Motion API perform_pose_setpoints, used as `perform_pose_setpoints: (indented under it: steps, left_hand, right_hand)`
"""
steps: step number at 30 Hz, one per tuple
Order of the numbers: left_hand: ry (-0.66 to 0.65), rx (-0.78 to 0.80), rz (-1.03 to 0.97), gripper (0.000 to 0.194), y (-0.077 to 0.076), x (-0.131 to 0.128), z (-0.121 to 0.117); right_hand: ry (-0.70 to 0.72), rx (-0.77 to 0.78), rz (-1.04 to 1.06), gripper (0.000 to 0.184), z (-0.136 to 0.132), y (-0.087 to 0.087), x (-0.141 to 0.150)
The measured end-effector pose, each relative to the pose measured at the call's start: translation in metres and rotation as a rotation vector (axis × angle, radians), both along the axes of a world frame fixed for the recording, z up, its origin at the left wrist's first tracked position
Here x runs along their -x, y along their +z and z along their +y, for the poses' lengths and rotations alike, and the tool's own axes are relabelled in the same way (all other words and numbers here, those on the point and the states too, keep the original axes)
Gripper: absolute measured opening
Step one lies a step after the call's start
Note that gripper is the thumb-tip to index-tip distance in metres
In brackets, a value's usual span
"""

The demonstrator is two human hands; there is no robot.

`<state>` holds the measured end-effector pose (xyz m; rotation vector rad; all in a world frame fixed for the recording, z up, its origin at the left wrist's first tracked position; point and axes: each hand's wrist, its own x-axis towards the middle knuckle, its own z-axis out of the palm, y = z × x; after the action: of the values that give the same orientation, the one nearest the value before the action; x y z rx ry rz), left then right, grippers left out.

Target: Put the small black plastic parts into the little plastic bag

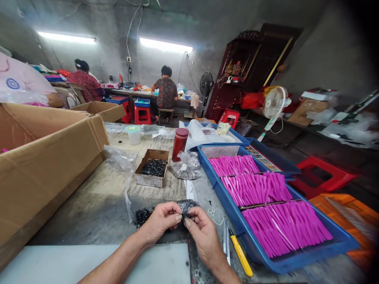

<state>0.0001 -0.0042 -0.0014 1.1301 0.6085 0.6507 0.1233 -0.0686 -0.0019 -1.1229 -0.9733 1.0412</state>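
My left hand point(161, 221) and my right hand point(201, 232) meet at the table's near edge. Both pinch a small clear plastic bag of tiny black parts point(187, 206) between thumb and fingers. Just left of my left hand lies a loose heap of small black parts point(141, 216) on the table. Behind it stands a small cardboard box point(151, 169) filled with the same black parts. To the right, a blue tray point(237, 221) holds three rows of bright pink plastic strips point(263, 189).
A big open cardboard carton point(44, 157) fills the left side. A red canister point(179, 144), a crumpled bag point(186, 165) and a yellow-handled knife point(241, 255) lie nearby. Two people sit at a far bench with their backs turned. Red stools and a white fan point(274, 103) stand to the right.
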Motion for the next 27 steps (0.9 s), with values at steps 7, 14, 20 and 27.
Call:
perform_pose_setpoints:
  steps: [7, 14, 20, 27]
  left_hand:
    - [-0.015, -0.003, -0.001, 0.023, -0.0024, 0.0001, 0.0006]
    - [-0.039, -0.01, 0.007, 0.023, 0.0003, 0.0005, 0.0]
    - [-0.072, -0.019, 0.03, 0.024, 0.0008, 0.0003, -0.0008]
    - [-0.112, -0.075, 0.051, 0.023, -0.0009, 0.0011, -0.0005]
  right_hand:
    - [0.012, 0.001, 0.044, 0.007, 0.0004, -0.0009, 0.0011]
    - [0.012, 0.003, 0.043, 0.008, 0.0009, -0.0021, -0.0004]
    - [0.067, 0.017, 0.039, 0.011, -0.0002, -0.0064, -0.0034]
    - [0.098, 0.028, 0.059, 0.014, -0.0008, -0.0068, -0.0044]
